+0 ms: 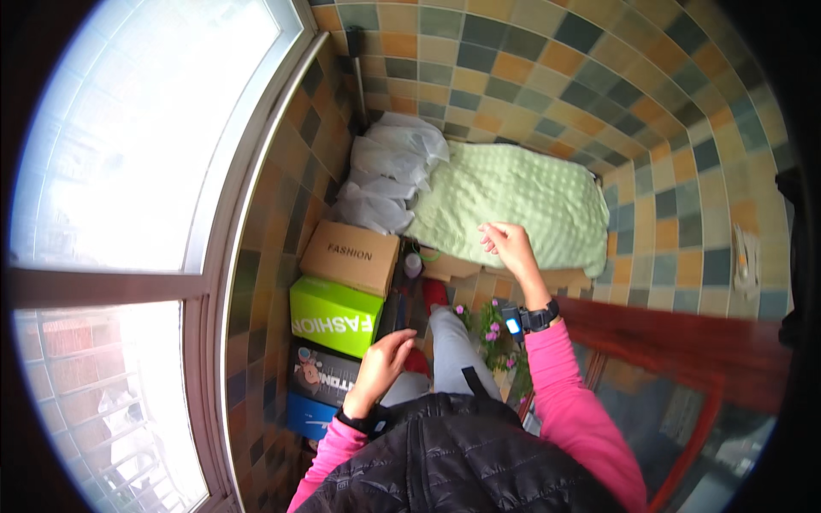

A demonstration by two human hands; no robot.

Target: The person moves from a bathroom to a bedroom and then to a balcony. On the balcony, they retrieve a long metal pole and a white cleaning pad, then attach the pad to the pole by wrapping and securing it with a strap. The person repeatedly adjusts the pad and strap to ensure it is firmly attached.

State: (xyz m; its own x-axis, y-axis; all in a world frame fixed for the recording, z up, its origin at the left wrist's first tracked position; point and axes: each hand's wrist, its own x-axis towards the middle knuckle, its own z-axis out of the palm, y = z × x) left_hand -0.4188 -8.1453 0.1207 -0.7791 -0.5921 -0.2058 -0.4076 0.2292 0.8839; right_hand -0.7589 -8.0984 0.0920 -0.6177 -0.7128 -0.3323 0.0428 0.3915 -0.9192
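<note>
My left hand (382,369) hangs in the air beside the stacked boxes, its fingers loosely stretched and nothing visible in them. The green shoe box (335,315) is the closest thing to it. My right hand (511,248) is raised further ahead, in front of the pale green quilted cover (513,192). Its fingers are a little bent and apart, and I see nothing held. Whether it touches the cover I cannot tell, though it appears to be above it. Both wrists carry black bands, and a small lit device sits at the right one.
Left of me, a brown carton (349,255) tops the green, dark grey (321,369) and blue boxes (308,416). Whitish plastic bags (385,167) lie behind. A plant with pink flowers (492,332) stands by my leg. A red-brown wooden frame (667,346) is at right, a window at left.
</note>
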